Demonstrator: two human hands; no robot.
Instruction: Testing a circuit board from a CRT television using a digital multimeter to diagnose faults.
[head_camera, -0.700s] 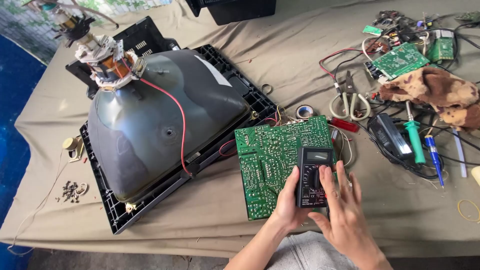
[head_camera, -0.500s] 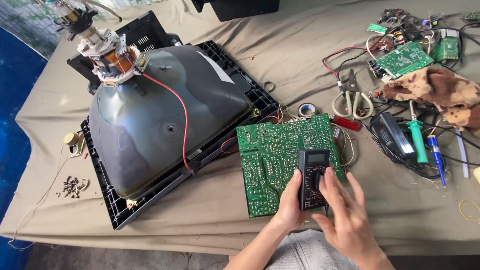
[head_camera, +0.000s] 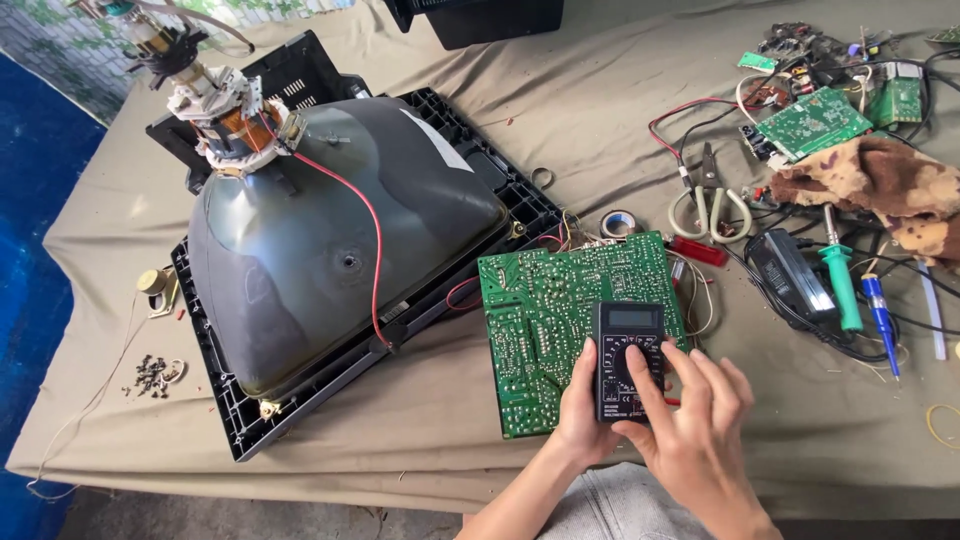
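Observation:
A black handheld multimeter (head_camera: 628, 345) lies over the lower right part of a green circuit board (head_camera: 545, 310). My left hand (head_camera: 578, 410) grips the meter's left side from below. My right hand (head_camera: 690, 425) rests on the meter's dial, fingers touching the knob. A grey picture tube (head_camera: 330, 255) with a red wire and a copper yoke (head_camera: 225, 110) lies face down in a black frame to the left of the board.
Scissors (head_camera: 710, 205), a tape roll (head_camera: 620, 222), a black adapter (head_camera: 790, 275), a green-handled soldering iron (head_camera: 840, 285), a blue-handled tool (head_camera: 880, 305), a small green board (head_camera: 815, 122) and a brown rag (head_camera: 880, 180) lie at right. Several screws (head_camera: 155, 372) sit at left, near the table edge.
The view has shifted slightly. My right hand's fingers have moved a little on the meter's dial; my left hand keeps its hold.

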